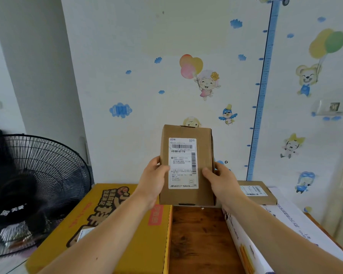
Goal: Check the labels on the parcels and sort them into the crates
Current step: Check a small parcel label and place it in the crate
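As hands (153, 177) (221, 179) grip parcel (204, 143), label (183, 165) reads 413-801-67-710.

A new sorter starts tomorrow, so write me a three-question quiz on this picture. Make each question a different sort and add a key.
1. True or false: the left hand and the right hand together hold up the brown parcel, with its shipping label facing the camera.
2. What stands to the left of the yellow carton? A) a stool B) a black fan C) a crate
3. Fill in: the bare strip of tabletop between the yellow carton and the white carton is made of ____.

Key: 1 true; 2 B; 3 wood.
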{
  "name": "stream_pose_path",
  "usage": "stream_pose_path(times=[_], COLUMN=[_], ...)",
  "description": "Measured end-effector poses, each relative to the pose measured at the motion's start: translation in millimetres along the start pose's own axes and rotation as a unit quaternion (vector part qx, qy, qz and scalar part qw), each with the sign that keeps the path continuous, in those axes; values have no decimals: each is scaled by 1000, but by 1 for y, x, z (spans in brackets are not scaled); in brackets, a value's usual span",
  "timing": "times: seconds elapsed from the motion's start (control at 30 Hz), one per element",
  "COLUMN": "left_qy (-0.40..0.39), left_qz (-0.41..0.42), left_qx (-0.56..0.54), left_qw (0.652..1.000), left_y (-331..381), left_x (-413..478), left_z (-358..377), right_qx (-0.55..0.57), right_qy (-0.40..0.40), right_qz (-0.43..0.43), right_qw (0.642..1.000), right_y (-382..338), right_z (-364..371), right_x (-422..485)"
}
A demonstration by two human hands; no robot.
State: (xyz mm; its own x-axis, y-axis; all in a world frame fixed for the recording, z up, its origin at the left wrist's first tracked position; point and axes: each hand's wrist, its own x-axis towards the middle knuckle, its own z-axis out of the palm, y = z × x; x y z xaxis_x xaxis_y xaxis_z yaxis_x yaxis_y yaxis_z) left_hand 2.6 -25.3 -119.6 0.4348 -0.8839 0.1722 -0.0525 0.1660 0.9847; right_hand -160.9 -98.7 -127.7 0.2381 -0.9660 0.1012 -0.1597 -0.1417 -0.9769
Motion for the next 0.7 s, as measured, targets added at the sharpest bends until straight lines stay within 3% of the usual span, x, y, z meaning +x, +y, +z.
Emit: stream_pose_path(times=[0.13,0.53,0.7], left_qy=[12,22,42], left_qz=[-9,-7,-13], left_qx=[3,-18,-61], left_qw=[1000,1000,997], left_y=[-3,-9,-8], left_x=[1,2,3], left_z=[2,3,0], right_qx=[56,42,82], right_qy=[-14,-8,-97], right_qz=[1,3,18], right_qw=[998,999,992], right_y=[-3,-3,-4], right_z=[-1,0,-5], right_x=[-3,-3,-10])
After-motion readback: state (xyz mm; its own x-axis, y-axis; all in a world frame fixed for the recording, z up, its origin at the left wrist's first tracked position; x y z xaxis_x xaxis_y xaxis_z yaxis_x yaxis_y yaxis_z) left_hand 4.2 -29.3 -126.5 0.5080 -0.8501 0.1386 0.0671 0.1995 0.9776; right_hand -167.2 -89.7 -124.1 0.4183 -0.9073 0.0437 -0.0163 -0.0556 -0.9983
